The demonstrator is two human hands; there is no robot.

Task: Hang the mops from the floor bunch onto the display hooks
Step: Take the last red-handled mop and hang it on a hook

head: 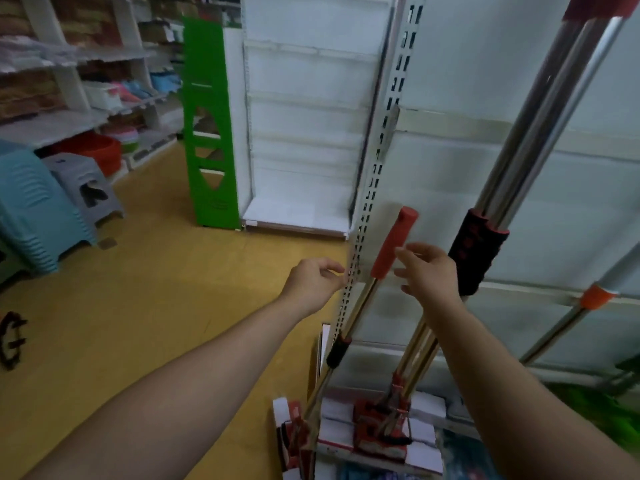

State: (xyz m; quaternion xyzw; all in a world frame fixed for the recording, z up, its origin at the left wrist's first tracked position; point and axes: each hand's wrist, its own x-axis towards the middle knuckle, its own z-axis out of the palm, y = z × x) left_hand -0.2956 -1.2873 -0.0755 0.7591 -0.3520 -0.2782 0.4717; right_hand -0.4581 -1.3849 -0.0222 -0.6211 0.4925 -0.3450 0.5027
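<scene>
Hanging mops (540,109) cut off by the top edge, hooks out of view. Floor mop heads (381,431) blurred, partly cut by the bottom edge. Far shelf goods (69,46) too blurred to tell.

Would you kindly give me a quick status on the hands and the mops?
Left hand open, empty. Right hand open, fingers beside red mop grip, not gripping. Mops on floor. Nothing in the way.

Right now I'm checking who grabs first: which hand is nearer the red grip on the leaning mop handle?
Right. The right hand is open just beside the red grip, fingertips almost touching its right side. The left hand hangs farther off to its left, beyond the slotted upright.
</scene>
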